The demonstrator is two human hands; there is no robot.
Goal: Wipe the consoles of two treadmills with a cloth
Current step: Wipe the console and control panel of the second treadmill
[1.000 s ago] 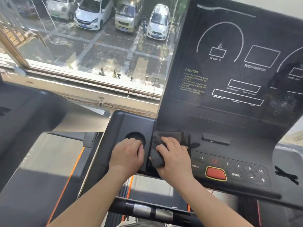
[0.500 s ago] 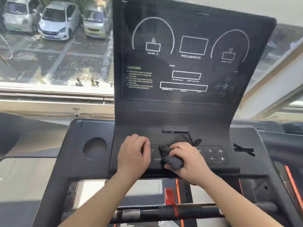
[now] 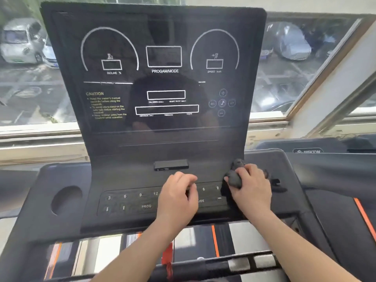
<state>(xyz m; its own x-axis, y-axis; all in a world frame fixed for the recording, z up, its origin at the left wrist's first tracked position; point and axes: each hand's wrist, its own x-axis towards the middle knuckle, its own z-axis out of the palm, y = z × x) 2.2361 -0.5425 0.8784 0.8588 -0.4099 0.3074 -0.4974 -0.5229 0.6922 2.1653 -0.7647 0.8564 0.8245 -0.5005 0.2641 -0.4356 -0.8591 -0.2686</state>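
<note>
A: So, where is the cloth (image 3: 234, 180) at this moment?

B: Bunched into a dark grey wad in the right grip (image 3: 251, 186) — the fingers curl over it and a rounded lump shows on the thumb side. It is pressed onto the treadmill console (image 3: 162, 147) at the right end of the button strip (image 3: 126, 202), just past the printed 9, close to where the raised centre section meets the right side tray.

A: And the other hand?

B: The left grip (image 3: 179, 195) rests on the middle of the same strip, between the 12 and the 6. Its fingers are loosely bent with the tips down, and it holds nothing.

A: What else is on the console?

B: Just above the hands sits a small black port bar (image 3: 171, 165). Above that rises the display panel (image 3: 162, 82), dark, with white outlines marked INCLINE, PROGAM/MODE and SPEED, and a yellow CAUTION block at lower left. A round cup recess (image 3: 66, 200) is sunk into the left tray.

A: And around it?

B: A handlebar (image 3: 213, 265) with silver pads crosses below the forearms. Just beside the console on the right stands a second treadmill (image 3: 335, 180), which has an orange stripe. Behind the panel a window (image 3: 295, 68) looks down on parked cars (image 3: 18, 43) — too blurred to describe further.
</note>
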